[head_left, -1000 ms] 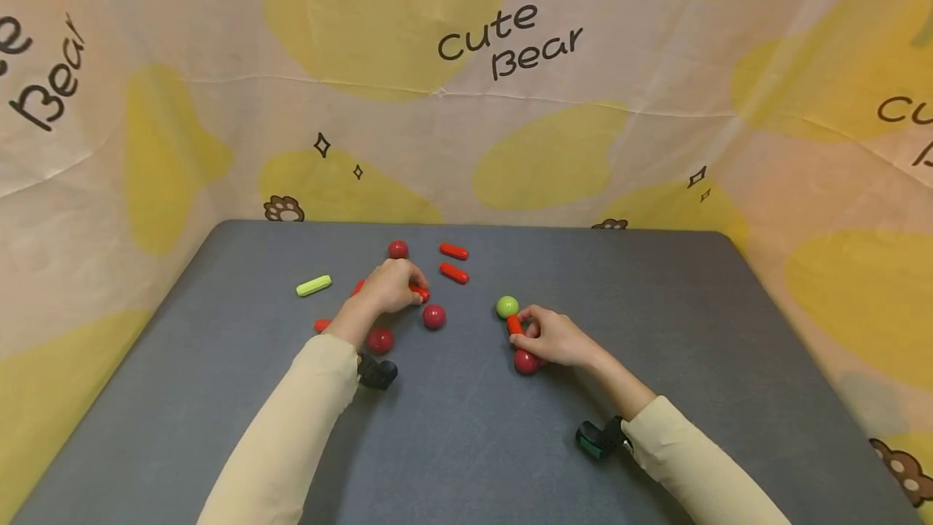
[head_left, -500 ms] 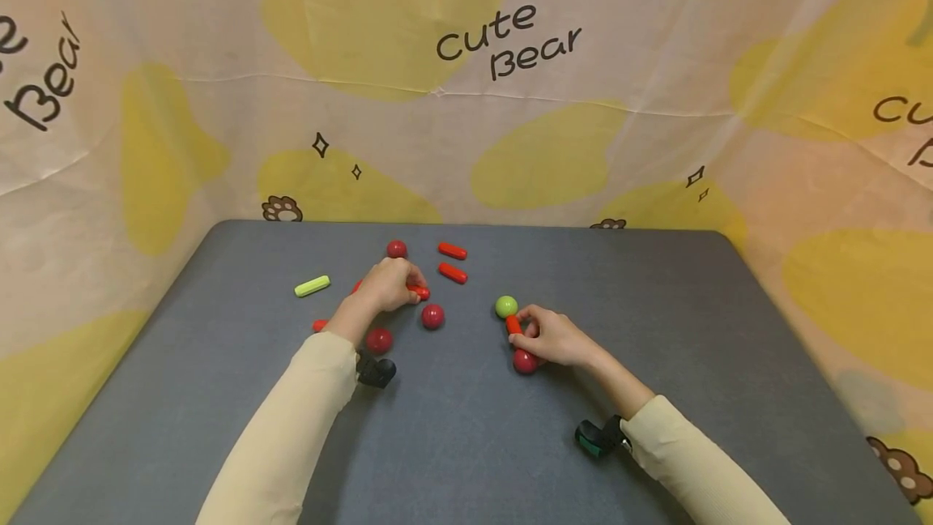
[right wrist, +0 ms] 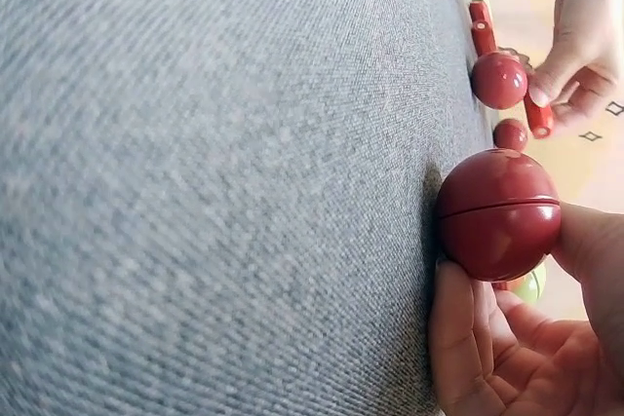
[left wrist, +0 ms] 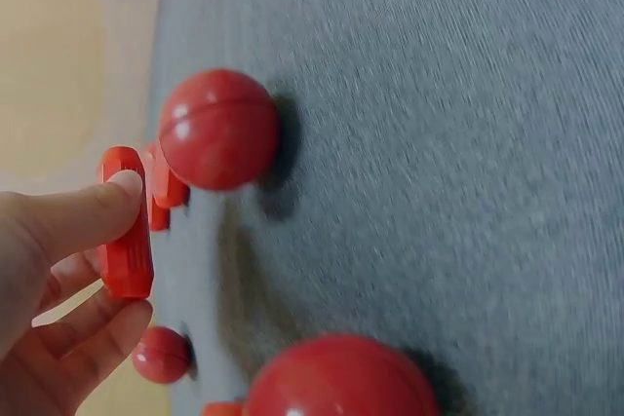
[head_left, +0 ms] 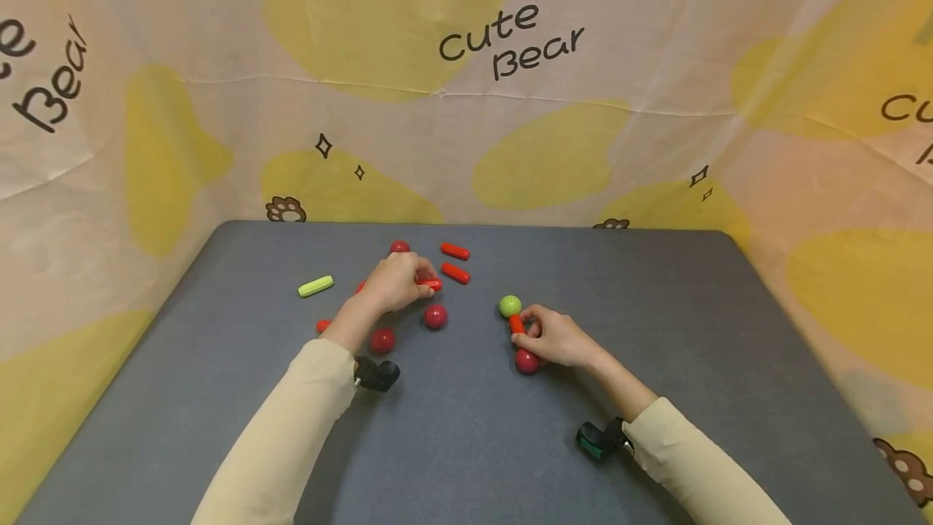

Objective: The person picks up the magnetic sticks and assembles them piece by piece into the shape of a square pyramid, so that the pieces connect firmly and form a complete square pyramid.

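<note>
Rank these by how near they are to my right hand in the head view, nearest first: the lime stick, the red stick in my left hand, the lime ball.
From your right hand:
1. Lime ball: just to its left, slightly farther back.
2. Red stick: farther left, in your left hand.
3. Lime stick: far left, past that hand.

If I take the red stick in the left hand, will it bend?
The red stick probably won't bend: it's straight where the left hand pinches it. Its shiny surface may feel slippery. Flat-looking sides might slow any rolling.
</note>
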Demonstrator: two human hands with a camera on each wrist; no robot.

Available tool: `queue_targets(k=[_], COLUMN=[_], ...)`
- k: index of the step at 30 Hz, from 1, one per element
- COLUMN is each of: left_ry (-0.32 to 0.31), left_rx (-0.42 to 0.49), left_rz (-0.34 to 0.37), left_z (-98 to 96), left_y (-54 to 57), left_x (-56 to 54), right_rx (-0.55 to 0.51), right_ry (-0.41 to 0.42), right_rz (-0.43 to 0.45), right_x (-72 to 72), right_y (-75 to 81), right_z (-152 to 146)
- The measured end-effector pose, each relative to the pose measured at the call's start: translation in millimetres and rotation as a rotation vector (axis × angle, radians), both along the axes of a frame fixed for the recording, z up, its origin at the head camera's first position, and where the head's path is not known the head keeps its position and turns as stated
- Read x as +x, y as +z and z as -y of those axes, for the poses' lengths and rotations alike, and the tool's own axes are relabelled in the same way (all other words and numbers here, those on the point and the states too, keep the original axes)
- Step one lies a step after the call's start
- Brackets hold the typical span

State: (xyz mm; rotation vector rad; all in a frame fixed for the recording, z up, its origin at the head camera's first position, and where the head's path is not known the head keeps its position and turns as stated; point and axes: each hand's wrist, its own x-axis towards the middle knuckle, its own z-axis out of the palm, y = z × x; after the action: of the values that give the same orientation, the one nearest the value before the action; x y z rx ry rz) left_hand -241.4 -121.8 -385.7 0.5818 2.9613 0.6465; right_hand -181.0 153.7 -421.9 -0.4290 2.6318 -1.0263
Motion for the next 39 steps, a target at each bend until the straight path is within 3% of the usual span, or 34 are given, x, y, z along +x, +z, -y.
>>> queue_targets(k=[7,12,25,39], left_ry=[0.019,-0.005,-0.04,-0.065], left_rx=[0.067,0.087,0.066,0.022], left_rz=[0.039,0.023,0.002,0.011], left_z=[-18.1,-31.7,-65.8,-80.0], left_y=[3.0,0.5,-8.2,-20.4], left_x=[4.0,4.4,8.3,4.8], right_rx=[0.011,0.011,-0.013,-0.011], right_ry=[-0.032,-0.064,-0.106,-0.104], right_rz=[-0.011,-0.004,0.012,0.008], right_x=[0.7,1.4,1.5,0.9], right_y=[-1.9,-2.2,-3.3,-2.6], right_z=[1,1,2,4])
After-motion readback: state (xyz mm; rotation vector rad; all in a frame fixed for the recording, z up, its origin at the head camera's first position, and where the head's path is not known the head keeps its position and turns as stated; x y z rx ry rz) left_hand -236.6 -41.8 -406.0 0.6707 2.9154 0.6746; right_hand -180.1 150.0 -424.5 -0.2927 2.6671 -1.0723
